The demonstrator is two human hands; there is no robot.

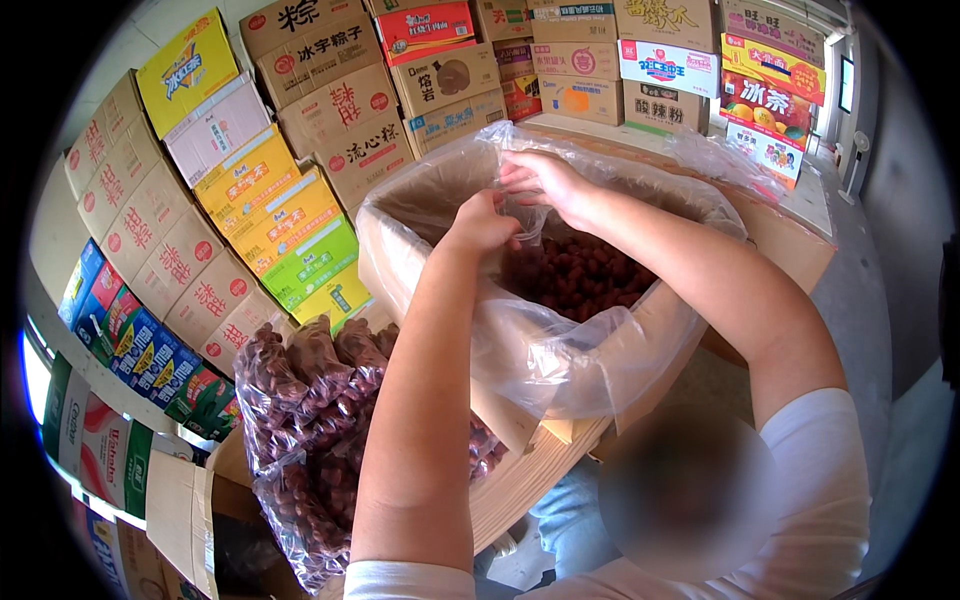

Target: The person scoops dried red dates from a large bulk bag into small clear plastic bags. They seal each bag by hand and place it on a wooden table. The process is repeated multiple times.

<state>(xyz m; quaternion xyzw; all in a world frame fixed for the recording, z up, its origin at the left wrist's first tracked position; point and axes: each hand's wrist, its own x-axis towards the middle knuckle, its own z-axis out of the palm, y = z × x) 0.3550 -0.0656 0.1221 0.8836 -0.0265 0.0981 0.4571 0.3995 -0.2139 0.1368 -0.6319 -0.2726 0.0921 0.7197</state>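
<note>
My left hand [487,222] and my right hand [548,186] are close together over an open cardboard box [505,400]. Both have their fingers closed on the gathered top of a clear plastic bag [530,224]. Its lower part hangs down against the dark red dates [590,278], so I cannot tell how much is inside it. A large clear liner [590,360] drapes over the box's rim on all sides. Left of my left forearm, several clear bags of dates [300,400] are piled up.
Stacked cartons [350,110] of several colours stand along the far and left sides. Loose clear plastic [725,160] lies on a surface at the far right. A wooden edge [540,465] shows below the box, and an open carton [185,500] stands at the lower left.
</note>
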